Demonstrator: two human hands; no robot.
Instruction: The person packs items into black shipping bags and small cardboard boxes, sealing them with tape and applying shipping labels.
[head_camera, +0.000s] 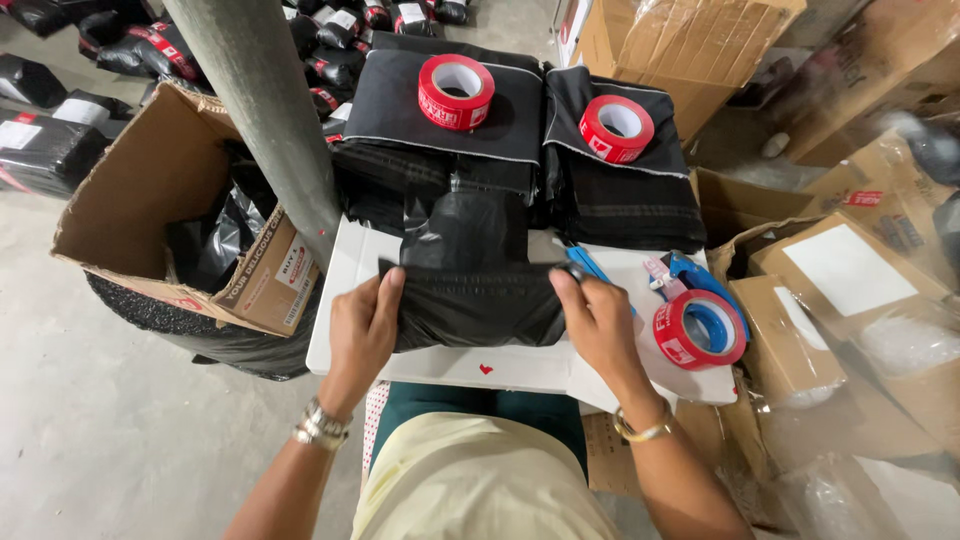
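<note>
**A:** What fills the view, biggest things first?

**B:** A bare concrete floor (90, 400) on the left. On it stands an open cardboard box (150, 200) lined with black plastic, and a grey pillar (265, 110) rises beside it. In the middle sits a small white table (450, 365). Two stacks of folded black garments (440, 120) fill its far side, each topped by a roll of red tape (456, 91). Cartons (850, 270) crowd the right side.

**B:** At the table's near centre lies a black plastic mailer bag (470, 290) with something folded inside. A blue tape dispenser (700, 320) with a red roll rests just to its right.

**A:** And the hands?

**B:** The left hand (362, 330) grips the bag's left edge, fingers curled over its top. The right hand (600, 320) pinches the right edge the same way. Both are closed on the bag, holding it flat and stretched between them.

**A:** How would this be handled well?

**B:** I judge even tension from both sides would keep the plastic smooth, with the fold line parallel to the near table edge.

**A:** Is there room to move?

**B:** Little. The stacks touch the bag's far end, and the dispenser sits near the right hand. The near table edge is close under the wrists. The left side, towards the floor, is the most open.
</note>
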